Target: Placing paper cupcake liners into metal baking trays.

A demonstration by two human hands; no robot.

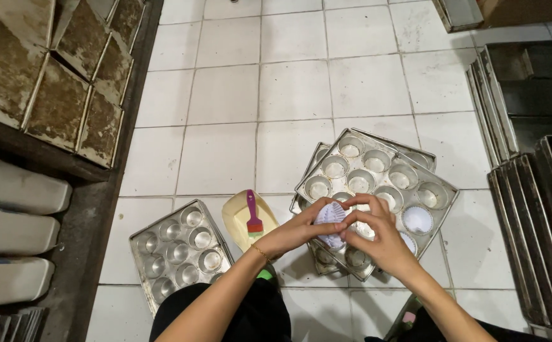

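White floor tiles fill the view, and I note the work goes on at floor level. Both hands meet over the near corner of a stack of muffin trays (377, 174). The left hand (295, 231) and right hand (377, 237) together pinch a small stack of white paper cupcake liners (330, 215), fingertips closed on its fluted rim from both sides; each grip is closed on the liners and neither is nearer than the other. The liners sit between the two grips, held above the tray's front row of cups, with empty cups directly below and beyond. One liner (417, 220) already sits in a cup just right of the hands. To the left lie a second muffin tray (178, 250) and a cream tub (241, 218) with a purple-handled brush (252, 215).
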